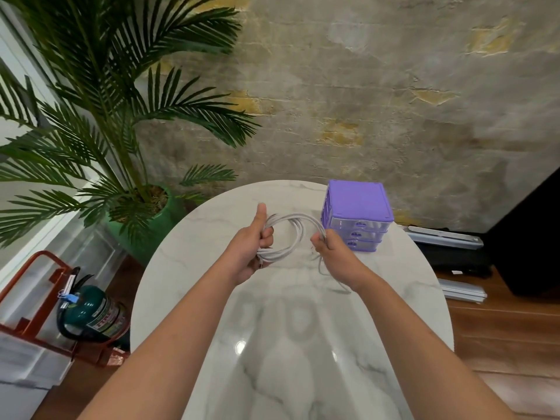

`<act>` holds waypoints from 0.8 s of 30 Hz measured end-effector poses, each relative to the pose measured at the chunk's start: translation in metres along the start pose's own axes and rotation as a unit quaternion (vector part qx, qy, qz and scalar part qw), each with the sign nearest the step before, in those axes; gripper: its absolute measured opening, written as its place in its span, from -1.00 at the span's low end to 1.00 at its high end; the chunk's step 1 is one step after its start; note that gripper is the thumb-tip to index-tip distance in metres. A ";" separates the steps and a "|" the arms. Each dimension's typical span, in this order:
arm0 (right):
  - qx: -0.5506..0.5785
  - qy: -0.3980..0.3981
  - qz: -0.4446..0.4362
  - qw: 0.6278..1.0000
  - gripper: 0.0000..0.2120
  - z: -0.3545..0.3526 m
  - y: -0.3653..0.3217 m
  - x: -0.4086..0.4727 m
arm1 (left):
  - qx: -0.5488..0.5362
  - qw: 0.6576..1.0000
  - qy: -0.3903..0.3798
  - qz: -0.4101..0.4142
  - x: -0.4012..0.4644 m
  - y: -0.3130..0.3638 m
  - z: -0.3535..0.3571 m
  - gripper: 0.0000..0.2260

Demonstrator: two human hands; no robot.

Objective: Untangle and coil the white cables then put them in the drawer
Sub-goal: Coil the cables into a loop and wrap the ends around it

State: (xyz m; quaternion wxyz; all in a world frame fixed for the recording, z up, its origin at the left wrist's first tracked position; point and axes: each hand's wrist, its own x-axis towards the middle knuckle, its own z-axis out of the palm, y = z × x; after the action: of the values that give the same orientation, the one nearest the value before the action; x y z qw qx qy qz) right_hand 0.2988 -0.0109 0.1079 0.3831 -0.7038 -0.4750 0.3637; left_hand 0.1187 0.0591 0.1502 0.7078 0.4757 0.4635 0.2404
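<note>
The white cables form a round coil held above the marble table. My left hand grips the coil's left side, thumb pointing up. My right hand grips the coil's right side, and a loose cable end hangs below it toward the tabletop. A purple drawer unit with three clear-fronted drawers stands just right of my right hand at the table's far edge; all its drawers look closed.
A potted palm in a green pot stands left of the table. A green fire extinguisher in a red stand sits on the floor at left. Dark cases lie on the floor to the right.
</note>
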 end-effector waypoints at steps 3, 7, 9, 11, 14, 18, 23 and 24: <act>-0.008 0.011 0.009 1.000 -0.82 0.009 0.019 -0.001 | -0.094 0.996 0.001 0.011 0.002 0.005 -0.007 -0.50; -0.034 -0.014 0.053 0.998 -0.84 0.023 0.035 -0.004 | -0.162 0.987 0.013 0.017 0.006 0.009 -0.015 -0.51; -0.041 -0.031 0.073 0.996 -0.89 0.029 0.042 -0.006 | -0.210 0.977 0.014 0.017 0.007 0.013 -0.019 -0.50; -0.052 -0.027 0.087 0.994 -0.87 0.034 0.052 -0.006 | -0.217 0.976 0.014 0.016 0.007 0.017 -0.021 -0.50; -0.030 0.023 0.099 0.994 -0.86 0.036 0.059 -0.007 | -0.212 0.977 0.009 0.011 0.005 0.017 -0.023 -0.50; 0.134 0.056 0.133 0.980 -0.80 0.038 0.049 -0.004 | -0.212 0.977 -0.008 -0.005 0.001 0.009 -0.020 -0.51; 0.271 0.078 0.205 0.937 -0.85 0.040 0.037 0.003 | -0.199 0.980 -0.024 -0.013 -0.001 0.004 -0.012 -0.50; 0.297 0.080 0.207 0.929 -0.85 0.039 0.034 0.003 | -0.179 0.983 -0.025 -0.015 -0.002 0.004 -0.012 -0.50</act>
State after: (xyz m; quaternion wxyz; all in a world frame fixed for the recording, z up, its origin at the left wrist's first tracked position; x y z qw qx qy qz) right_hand 0.2786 -0.0088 0.0598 0.5277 -0.6670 -0.1565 0.5022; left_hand 0.1077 0.0643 0.1535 0.7962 0.3405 0.4024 0.2971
